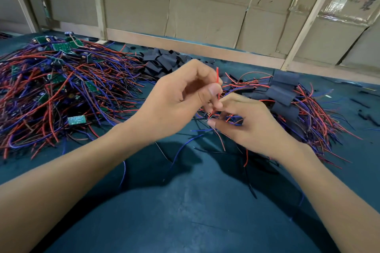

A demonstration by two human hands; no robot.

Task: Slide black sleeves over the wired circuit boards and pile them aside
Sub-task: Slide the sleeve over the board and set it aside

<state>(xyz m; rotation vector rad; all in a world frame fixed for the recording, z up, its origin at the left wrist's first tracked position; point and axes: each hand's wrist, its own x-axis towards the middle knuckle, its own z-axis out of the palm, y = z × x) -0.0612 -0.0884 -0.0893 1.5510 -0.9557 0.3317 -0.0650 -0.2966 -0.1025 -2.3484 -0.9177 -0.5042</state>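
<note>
Pinching a thin red wire point(217, 77) between thumb and fingertips, the left hand point(176, 96) is raised over the middle of the surface point(185, 211). The right hand point(248, 123) is just beside it and lower, its fingers curled around a small bundle of wires; the board at their end is hidden between the fingers, so I cannot tell if a sleeve is already on it.

I think the main risk is tangling: loose blue and red wires hang below the hands, and they can catch on the finished pile close to the right hand and pull pieces out of it. Also a wire can fold back and block the sleeve mouth when the sleeve is pushed on.

Unsleeved boards point(59, 46) lie in one big heap near the left edge; about ten green boards show, and more are probably buried under the wires. Empty black sleeves point(162, 61) make one heap near the far edge, too many to count. The sleeved boards point(281, 92) are piled toward the right edge; four black covers show clearly.
</note>
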